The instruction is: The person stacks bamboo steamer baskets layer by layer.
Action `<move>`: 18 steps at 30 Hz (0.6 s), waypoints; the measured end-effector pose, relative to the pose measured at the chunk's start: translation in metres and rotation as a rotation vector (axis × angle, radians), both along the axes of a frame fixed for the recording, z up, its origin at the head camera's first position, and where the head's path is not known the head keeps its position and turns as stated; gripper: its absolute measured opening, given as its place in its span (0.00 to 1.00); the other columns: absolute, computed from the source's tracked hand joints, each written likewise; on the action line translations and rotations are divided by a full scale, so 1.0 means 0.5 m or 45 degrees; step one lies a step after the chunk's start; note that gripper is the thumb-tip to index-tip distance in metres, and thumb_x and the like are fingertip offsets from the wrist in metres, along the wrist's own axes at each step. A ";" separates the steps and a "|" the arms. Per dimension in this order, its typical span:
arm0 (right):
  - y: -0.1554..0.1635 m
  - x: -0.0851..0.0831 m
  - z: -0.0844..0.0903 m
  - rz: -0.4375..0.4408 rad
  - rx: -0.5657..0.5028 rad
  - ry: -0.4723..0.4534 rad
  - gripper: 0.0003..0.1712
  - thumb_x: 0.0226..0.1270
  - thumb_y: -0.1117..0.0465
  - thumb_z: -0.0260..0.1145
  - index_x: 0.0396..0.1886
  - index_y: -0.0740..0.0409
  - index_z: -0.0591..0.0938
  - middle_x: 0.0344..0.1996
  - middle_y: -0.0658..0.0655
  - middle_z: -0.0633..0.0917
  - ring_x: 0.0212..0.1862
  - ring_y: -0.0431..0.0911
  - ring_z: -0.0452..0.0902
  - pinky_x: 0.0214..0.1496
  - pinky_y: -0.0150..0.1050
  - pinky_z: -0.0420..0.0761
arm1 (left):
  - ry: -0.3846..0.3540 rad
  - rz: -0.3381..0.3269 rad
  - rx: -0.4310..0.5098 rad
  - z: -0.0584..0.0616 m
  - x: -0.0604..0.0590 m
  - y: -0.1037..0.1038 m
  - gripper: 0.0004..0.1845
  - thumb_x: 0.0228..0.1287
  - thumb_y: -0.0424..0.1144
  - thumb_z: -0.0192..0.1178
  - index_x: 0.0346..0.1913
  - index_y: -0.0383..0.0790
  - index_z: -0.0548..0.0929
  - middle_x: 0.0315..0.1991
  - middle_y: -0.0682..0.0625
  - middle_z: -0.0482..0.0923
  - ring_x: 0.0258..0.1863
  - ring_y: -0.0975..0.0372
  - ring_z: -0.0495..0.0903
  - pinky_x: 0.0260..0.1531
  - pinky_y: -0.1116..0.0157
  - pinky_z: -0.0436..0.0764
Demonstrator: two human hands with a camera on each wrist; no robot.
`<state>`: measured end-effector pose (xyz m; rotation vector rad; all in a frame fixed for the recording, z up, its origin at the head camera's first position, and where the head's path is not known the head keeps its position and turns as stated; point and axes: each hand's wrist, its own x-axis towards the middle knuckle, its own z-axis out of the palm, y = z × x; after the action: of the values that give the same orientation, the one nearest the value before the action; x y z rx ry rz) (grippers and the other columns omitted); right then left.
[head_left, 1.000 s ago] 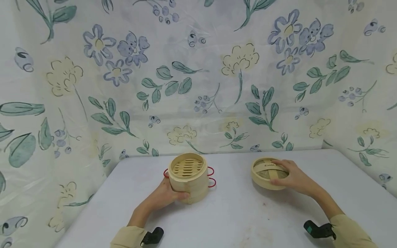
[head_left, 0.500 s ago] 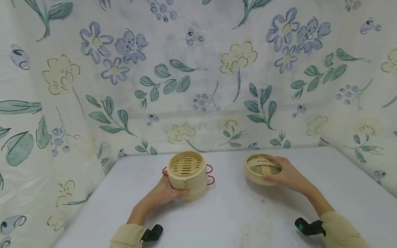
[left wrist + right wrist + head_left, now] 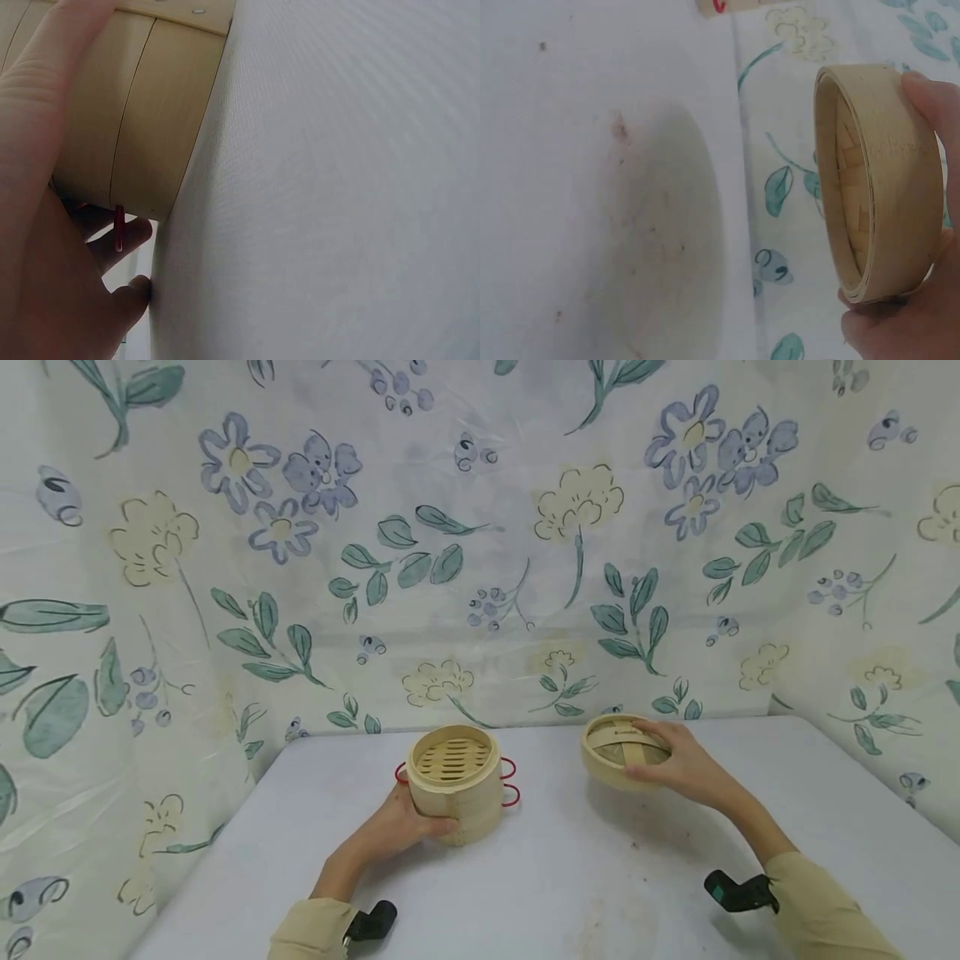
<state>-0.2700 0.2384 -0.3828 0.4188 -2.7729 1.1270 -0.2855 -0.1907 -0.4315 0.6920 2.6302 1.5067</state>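
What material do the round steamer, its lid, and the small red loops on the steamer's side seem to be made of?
Steamer: likely unfinished bamboo, pale bent bands, slatted floor. Lid: same matte bamboo, woven inside in the right wrist view. Red loops: thin, perhaps coated wire or cord; too small to tell.

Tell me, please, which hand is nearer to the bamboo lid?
Right. The right hand grips the bamboo lid, lifted off the table; the left hand holds the steamer basket, well apart.
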 end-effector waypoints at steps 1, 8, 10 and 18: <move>-0.002 -0.001 0.003 0.001 0.001 0.003 0.50 0.60 0.42 0.70 0.74 0.60 0.63 0.71 0.72 0.58 0.69 0.65 0.54 0.61 0.64 0.65 | 0.000 0.000 0.004 0.000 -0.001 0.001 0.48 0.46 0.43 0.79 0.70 0.52 0.63 0.63 0.55 0.74 0.63 0.59 0.70 0.68 0.49 0.62; -0.033 -0.013 0.022 -0.007 -0.010 0.004 0.49 0.58 0.40 0.71 0.74 0.56 0.64 0.71 0.69 0.61 0.68 0.63 0.57 0.61 0.63 0.67 | -0.008 0.008 0.015 -0.003 -0.002 0.004 0.49 0.46 0.43 0.79 0.70 0.53 0.61 0.63 0.55 0.73 0.64 0.58 0.69 0.68 0.49 0.61; -0.044 -0.018 0.027 -0.007 -0.020 0.014 0.49 0.58 0.40 0.71 0.74 0.56 0.65 0.71 0.68 0.63 0.68 0.63 0.58 0.61 0.64 0.66 | -0.012 0.007 0.027 -0.003 -0.001 0.004 0.50 0.45 0.43 0.80 0.71 0.53 0.60 0.64 0.54 0.72 0.65 0.58 0.69 0.69 0.48 0.60; -0.088 -0.040 0.051 0.032 -0.058 0.022 0.49 0.56 0.38 0.72 0.74 0.49 0.66 0.71 0.64 0.63 0.70 0.60 0.56 0.64 0.64 0.64 | -0.013 0.014 0.006 0.002 0.005 0.004 0.46 0.47 0.43 0.79 0.69 0.50 0.64 0.63 0.53 0.75 0.64 0.58 0.70 0.68 0.49 0.62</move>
<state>-0.2898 0.1943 -0.3571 0.4575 -2.7290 1.1841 -0.2832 -0.1889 -0.4306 0.6694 2.6277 1.5157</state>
